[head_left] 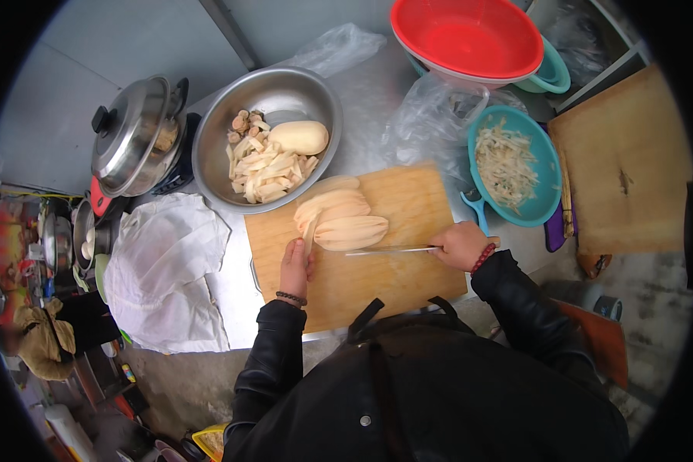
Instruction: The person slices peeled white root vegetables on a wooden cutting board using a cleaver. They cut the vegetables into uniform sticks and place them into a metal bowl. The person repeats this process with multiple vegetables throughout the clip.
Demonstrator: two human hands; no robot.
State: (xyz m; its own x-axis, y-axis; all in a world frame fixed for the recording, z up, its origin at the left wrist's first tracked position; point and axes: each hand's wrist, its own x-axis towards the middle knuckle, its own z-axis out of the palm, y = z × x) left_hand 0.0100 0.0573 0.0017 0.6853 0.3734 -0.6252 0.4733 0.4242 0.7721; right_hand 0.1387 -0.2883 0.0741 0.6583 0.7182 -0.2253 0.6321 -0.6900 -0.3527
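Pale slices of what looks like lotus root (350, 232) lie overlapping on a wooden cutting board (408, 289) in front of me. My left hand (294, 269) is closed on a thin lotus root slice (309, 233), tilted up at the left side of the pile. My right hand (463, 246) grips a knife (389, 249) at the board's right side. Its blade points left, just below the nearest slice. Behind the board, a steel bowl (327, 173) holds cut strips, a whole peeled piece (299, 138) and several brownish end pieces (243, 123).
At the right are a teal basket (550, 185) of shreds, a blue peeler (477, 209) and an upright wooden board (624, 169). Red basins (470, 38) and plastic bags (431, 115) sit behind. To the left are a lidded steel pot (135, 135) and a white cloth (165, 269).
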